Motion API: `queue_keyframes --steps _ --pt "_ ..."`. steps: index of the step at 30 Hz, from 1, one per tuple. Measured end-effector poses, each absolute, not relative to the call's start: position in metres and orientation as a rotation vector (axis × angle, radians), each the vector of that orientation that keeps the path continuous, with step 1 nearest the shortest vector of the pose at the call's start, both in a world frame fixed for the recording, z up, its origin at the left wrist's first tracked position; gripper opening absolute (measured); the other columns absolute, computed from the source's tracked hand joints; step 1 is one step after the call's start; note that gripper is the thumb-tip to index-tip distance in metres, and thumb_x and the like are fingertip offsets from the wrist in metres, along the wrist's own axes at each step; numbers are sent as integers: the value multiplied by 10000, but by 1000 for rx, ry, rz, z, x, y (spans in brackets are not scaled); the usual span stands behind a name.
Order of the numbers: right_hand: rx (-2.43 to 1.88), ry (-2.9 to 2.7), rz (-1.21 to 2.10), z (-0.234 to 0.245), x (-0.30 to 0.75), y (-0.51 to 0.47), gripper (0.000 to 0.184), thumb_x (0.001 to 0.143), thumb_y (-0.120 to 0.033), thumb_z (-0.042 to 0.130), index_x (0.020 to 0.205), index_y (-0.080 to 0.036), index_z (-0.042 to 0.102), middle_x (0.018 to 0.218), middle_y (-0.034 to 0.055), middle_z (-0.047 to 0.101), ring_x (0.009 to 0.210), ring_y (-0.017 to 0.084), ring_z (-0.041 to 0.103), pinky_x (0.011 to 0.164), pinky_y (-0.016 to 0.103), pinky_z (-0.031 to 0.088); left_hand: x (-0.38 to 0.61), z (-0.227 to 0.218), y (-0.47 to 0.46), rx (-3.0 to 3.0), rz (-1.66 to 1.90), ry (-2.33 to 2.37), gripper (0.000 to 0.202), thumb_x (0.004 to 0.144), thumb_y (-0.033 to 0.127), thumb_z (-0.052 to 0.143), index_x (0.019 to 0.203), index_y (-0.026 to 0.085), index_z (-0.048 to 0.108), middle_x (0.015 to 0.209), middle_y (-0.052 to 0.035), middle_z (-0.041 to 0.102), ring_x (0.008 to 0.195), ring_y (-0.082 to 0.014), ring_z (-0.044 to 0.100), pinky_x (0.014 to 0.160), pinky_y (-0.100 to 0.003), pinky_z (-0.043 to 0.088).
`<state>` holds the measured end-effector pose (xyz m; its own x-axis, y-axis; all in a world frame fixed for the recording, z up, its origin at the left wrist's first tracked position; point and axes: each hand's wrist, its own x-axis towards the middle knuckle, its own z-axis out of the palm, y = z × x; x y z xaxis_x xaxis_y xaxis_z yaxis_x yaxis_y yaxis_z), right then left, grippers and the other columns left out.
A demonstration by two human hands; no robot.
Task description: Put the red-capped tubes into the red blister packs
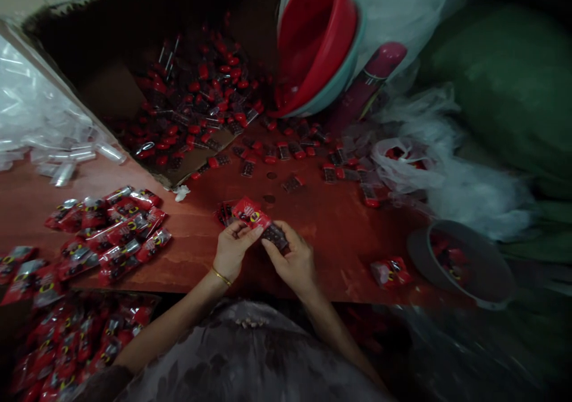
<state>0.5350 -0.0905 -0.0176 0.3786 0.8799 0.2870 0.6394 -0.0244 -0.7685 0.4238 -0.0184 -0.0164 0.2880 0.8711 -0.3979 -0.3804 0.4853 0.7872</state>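
My left hand (231,252), with a gold bangle at the wrist, pinches a red printed packet (251,212) between thumb and fingers. A small dark see-through container (274,235) is gripped by my right hand (292,262), its upper end against the packet's lower edge. Whether it sits partly inside the packet, I cannot tell. Just behind my left fingers lie several flat red packets (224,212) on the red-brown table (196,259). Similar dark containers with red ends (292,150) are scattered on the table beyond my hands.
A cardboard box (120,98) lies open toward me, spilling red-ended containers. Filled red packets (116,229) are heaped left, near clear plastic tubes (67,155). Behind are a red basin (313,44) and a pink-capped bottle (366,86); right, a grey tub (489,271).
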Motion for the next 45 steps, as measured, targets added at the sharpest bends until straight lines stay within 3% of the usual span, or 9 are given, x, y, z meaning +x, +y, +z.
queue_keyframes --steps 16,20,24,29,33,36,39,42,45 --pt "-1684 -1315 388 -21 521 -75 288 787 -286 573 1067 -219 555 963 55 667 862 194 627 774 313 503 430 -8 -7 536 880 885 329 400 262 843 657 143 674 653 12 678 593 -87 575 661 -216 453" --pt "-1608 -1145 605 -22 519 -78 298 815 -315 542 1091 -205 527 874 31 665 683 145 629 628 262 510 426 -2 -1 495 833 844 308 437 272 833 665 134 679 692 -21 689 647 -113 601 677 -228 460" --pt "-1604 -1055 778 -16 520 -82 193 847 -335 492 924 -173 562 535 -44 572 439 102 543 470 213 442 423 -3 -5 530 820 777 320 506 320 811 730 130 686 724 -34 687 619 -100 583 622 -214 459" --pt "-1494 -969 918 -19 520 -72 219 789 -399 549 749 -185 543 514 -51 564 382 89 505 402 199 405 424 -13 -20 566 720 654 316 596 409 748 702 127 654 570 13 592 430 -72 461 396 -209 363" --pt "-1573 -1162 828 -32 516 -58 361 704 -461 636 525 -191 478 424 -56 491 382 84 452 408 199 373 408 -20 -19 468 685 641 302 577 368 774 715 125 658 624 0 630 566 -88 558 577 -207 448" --pt "-1685 -1439 568 -33 523 -48 331 692 -507 637 620 -191 569 530 -19 574 486 118 518 503 232 428 380 -25 -12 419 686 702 326 589 342 776 802 120 667 765 -54 694 697 -129 625 730 -243 460" --pt "-1789 -1659 215 -31 551 -30 384 816 -514 466 892 -175 631 816 88 670 769 215 607 707 332 478 342 -27 2 326 820 872 240 679 347 713 787 142 648 743 -61 704 692 -160 655 743 -283 472" --pt "-2035 -1716 -97 -39 589 -10 516 861 -483 371 1156 -96 544 1145 203 581 1081 329 509 873 465 421 301 -26 20 148 1121 1042 168 810 326 576 775 169 626 698 -25 700 660 -134 661 741 -267 482" --pt "-2140 -1826 -123 -56 613 -5 509 887 -425 328 1227 -83 492 1293 201 482 1262 352 339 952 525 357 276 -23 36 -10 1496 990 304 887 397 418 801 177 609 727 -12 703 746 -116 665 771 -244 487"
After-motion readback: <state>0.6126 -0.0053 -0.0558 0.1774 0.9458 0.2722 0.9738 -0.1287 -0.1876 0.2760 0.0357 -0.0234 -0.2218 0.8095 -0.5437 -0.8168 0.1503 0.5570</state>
